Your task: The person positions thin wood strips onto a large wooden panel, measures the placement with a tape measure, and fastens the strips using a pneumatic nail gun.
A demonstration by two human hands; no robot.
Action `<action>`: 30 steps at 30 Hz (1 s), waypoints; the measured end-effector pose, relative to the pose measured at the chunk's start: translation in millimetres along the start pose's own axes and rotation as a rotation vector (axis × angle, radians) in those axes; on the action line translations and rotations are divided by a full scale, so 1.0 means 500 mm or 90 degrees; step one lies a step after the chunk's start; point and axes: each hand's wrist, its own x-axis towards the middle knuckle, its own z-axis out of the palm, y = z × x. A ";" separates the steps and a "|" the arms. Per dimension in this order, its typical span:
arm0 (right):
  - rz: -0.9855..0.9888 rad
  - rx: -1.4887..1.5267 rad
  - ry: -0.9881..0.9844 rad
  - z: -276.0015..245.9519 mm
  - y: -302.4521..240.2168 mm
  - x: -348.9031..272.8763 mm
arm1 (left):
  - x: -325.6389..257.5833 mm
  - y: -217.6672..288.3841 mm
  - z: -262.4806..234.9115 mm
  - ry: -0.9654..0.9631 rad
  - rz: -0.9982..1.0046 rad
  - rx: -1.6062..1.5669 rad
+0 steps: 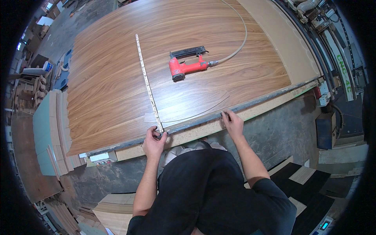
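My left hand (154,144) is at the near edge of the wood-grain panel (105,86), fingers curled and thumb drawn in around something small and dark. Its fingertips are by the near end of a long, narrow white marked strip (145,75), which looks like a measuring rule. Farther right along the same edge, my right hand (232,123) has thumb and forefinger pinched together; what they hold is too small to make out. Between and beyond my hands lies a thin wood-grain piece (196,105) with a curved edge. A red nail gun (189,68) rests on its side past it.
An air hose (244,37) curves from the nail gun to the far edge. A dark metal rail (117,145) borders the bench front. Machinery (325,23) stands at right; stacked boards (49,133) stand at left. More panels (303,184) lie low at right.
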 end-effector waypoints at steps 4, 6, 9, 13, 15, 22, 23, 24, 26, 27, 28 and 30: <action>-0.058 -0.022 0.042 0.011 0.006 0.033 | 0.001 -0.008 0.000 0.002 0.001 -0.006; -0.061 -0.033 0.029 0.014 0.009 0.042 | 0.000 -0.010 -0.001 0.007 0.003 -0.005; -0.051 -0.039 -0.002 0.019 0.013 0.048 | -0.001 -0.010 0.000 0.002 0.004 -0.012; -0.053 -0.045 0.004 0.029 0.003 0.049 | -0.001 -0.016 0.004 -0.003 0.008 -0.024; -0.028 -0.041 0.016 0.029 0.002 0.046 | -0.002 -0.012 0.003 -0.008 -0.002 -0.010; 0.016 -0.036 -0.050 0.008 -0.003 0.007 | 0.002 -0.011 0.004 0.002 -0.003 -0.019; 0.001 -0.029 -0.044 0.009 -0.007 0.006 | 0.002 -0.007 0.003 0.005 0.000 -0.020; 0.014 -0.030 -0.037 0.011 -0.010 0.008 | 0.002 -0.003 0.003 0.007 0.002 -0.020; 0.043 -0.029 -0.023 0.013 -0.025 0.021 | 0.005 -0.003 0.004 0.004 0.004 -0.016; 0.004 -0.029 -0.016 0.017 -0.023 0.030 | 0.005 -0.003 0.004 0.002 0.005 -0.014; -0.035 -0.030 -0.008 0.023 -0.016 0.039 | 0.006 -0.002 0.004 0.001 0.005 -0.014; -0.081 -0.032 -0.004 0.028 -0.002 0.043 | 0.008 -0.001 0.003 -0.001 0.006 -0.013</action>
